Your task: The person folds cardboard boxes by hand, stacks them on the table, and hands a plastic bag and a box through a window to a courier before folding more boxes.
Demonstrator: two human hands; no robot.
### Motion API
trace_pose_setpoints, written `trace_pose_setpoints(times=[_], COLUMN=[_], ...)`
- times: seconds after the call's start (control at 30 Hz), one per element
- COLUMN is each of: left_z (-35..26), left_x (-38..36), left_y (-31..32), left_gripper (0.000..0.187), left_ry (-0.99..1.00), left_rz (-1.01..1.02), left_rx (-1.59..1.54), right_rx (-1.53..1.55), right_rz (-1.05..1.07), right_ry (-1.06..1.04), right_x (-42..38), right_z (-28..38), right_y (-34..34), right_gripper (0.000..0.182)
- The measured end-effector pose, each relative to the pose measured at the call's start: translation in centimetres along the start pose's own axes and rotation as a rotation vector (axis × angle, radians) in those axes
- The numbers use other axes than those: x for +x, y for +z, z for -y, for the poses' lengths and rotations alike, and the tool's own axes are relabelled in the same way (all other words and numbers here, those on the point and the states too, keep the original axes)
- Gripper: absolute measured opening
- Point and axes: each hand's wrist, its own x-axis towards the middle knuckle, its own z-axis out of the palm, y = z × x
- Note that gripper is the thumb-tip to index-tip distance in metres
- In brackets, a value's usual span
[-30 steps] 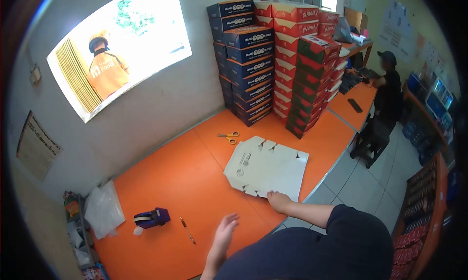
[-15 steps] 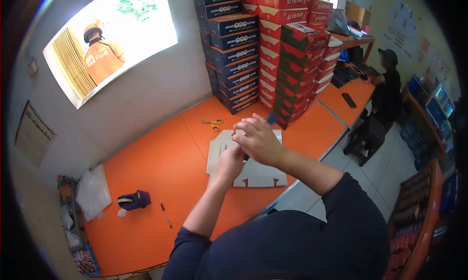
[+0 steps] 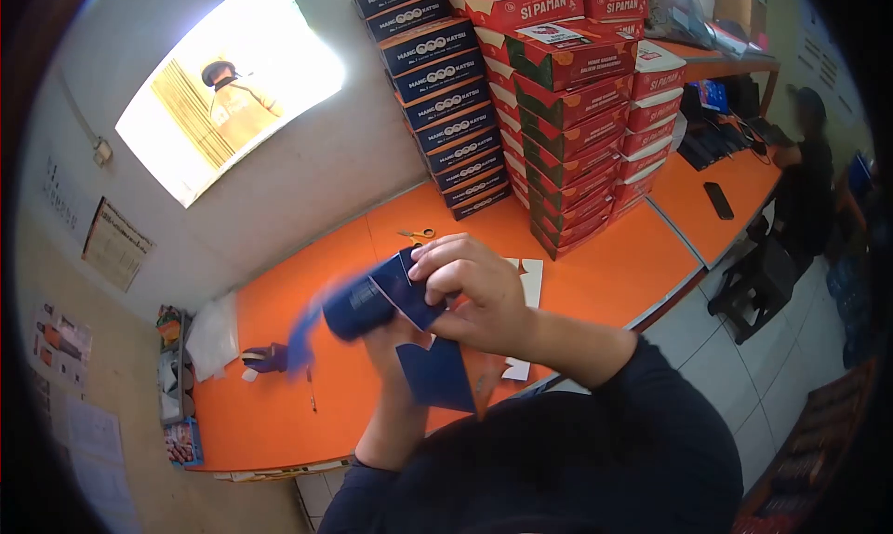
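Cardboard box (image 3: 400, 320), blue, is gripped by right hand (image 3: 470, 297) fingers above the tabletop (image 3: 595, 255); left hand is hidden, grip unclear; creasing risked.

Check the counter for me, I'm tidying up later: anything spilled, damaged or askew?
Nothing spilled or damaged. The scissors lie loose on the orange counter, and the tall box stack leans a little, though lens distortion may cause that.

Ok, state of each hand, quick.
Left hand: mostly hidden behind the blue box blank, grip cannot be told.
Right hand: closed on the blue box blank.
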Motion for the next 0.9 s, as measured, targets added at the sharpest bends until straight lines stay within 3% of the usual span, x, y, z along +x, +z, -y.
trace_pose_setpoints(times=[0.07, 0.2, 0.23, 0.3, 0.43, 0.47, 0.5, 0.6, 0.67, 0.7, 0.77, 0.8, 0.87, 0.9], left_z=[0.9, -0.4, -0.4, -0.3, 2.4, 3.0, 2.6, 2.4, 2.0, 2.9, 6.0, 7.3, 6.6, 6.1], left_x=[-1.4, -1.5, -1.6, -1.4, 0.9, 1.1, 1.3, 1.4, 2.0, 2.2, 1.1, 0.5, -0.1, 0.0], left_y=[2.3, 2.7, 3.3, 3.6, 5.0, 5.1, 5.0, 4.8, 4.2, 3.0, 2.5, 2.8, 3.8, 3.4], left_gripper=[0.029, 0.028, 0.03, 0.028, 0.027, 0.026, 0.03, 0.034, 0.041, 0.043, 0.048, 0.051, 0.051, 0.047], left_ry=[0.118, 0.462, 0.478, 0.411, 0.264, 0.216, 0.231, 0.106, 0.004, -0.034, 0.145, 0.24, -0.033, -0.042], left_rz=[0.015, 0.036, 0.029, 0.064, 0.136, 0.149, 0.208, 0.237, 0.275, 0.246, 0.26, 0.243, 0.155, 0.089], left_rx=[0.086, 0.657, 0.656, 0.689, 0.625, 0.595, 0.876, 0.701, 0.84, 1.091, 1.531, 1.745, 1.544, 1.347], right_rx=[0.047, 0.055, 0.036, 0.032, 0.064, 0.048, 0.033, -0.014, -0.003, 0.085, -0.08, -0.128, -0.154, -0.13], right_rz=[-0.015, 0.309, 0.372, 0.41, 0.126, 0.121, 0.117, 0.247, 0.437, 0.307, 0.035, 0.019, 0.1, 0.194], right_ry=[0.034, -0.047, -0.085, -0.114, 0.209, 0.184, 0.151, 0.109, 0.194, 0.171, 0.21, 0.171, 0.095, 0.055], right_x=[-1.1, -1.7, -1.6, -1.6, -1.9, -2.2, -2.4, -2.6, -2.7, -2.1, -0.7, -1.1, -1.9, -2.2], right_z=[-1.0, -2.6, -3.2, -3.6, -2.0, -2.3, -3.2, -5.1, -5.7, -5.4, -2.9, -3.3, -4.2, -4.7], right_y=[-0.4, -3.9, -5.1, -6.7, -6.8, -6.6, -6.3, -6.7, -7.8, -7.5, -5.2, -5.0, -5.4, -5.7], right_gripper=[0.028, 0.026, 0.027, 0.018, 0.014, 0.014, 0.014, 0.014, 0.017, 0.022, 0.019, 0.019, 0.018, 0.018])
